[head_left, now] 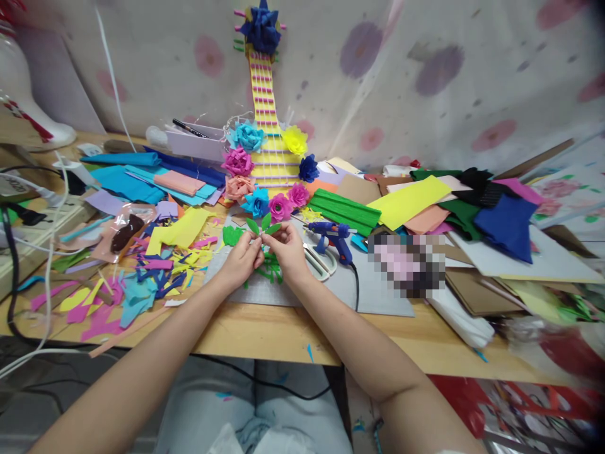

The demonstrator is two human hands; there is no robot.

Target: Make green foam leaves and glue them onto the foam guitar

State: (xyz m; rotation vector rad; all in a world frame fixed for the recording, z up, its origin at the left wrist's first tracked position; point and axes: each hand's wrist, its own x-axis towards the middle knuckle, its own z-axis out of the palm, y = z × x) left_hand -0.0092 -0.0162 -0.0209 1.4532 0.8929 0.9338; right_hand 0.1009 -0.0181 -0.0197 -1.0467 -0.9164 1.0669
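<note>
Over the grey cutting mat, my left hand and my right hand meet, fingertips pinched together on a sprig of green paper leaves. The leaves spread upward from between the fingers; the fingers hide where they join. More green paper leaves lie beside my left hand, and further green cut pieces show beneath both hands. Just behind stands a yellow paper guitar ringed with paper flowers. To the right of my right hand are a blue glue gun and light-handled scissors.
Colourful paper scraps cover the table's left side, near a packet with dark contents. Folded crepe paper and cardboard pile up on the right. White cables run down the left edge. The glue gun's black cord crosses the mat.
</note>
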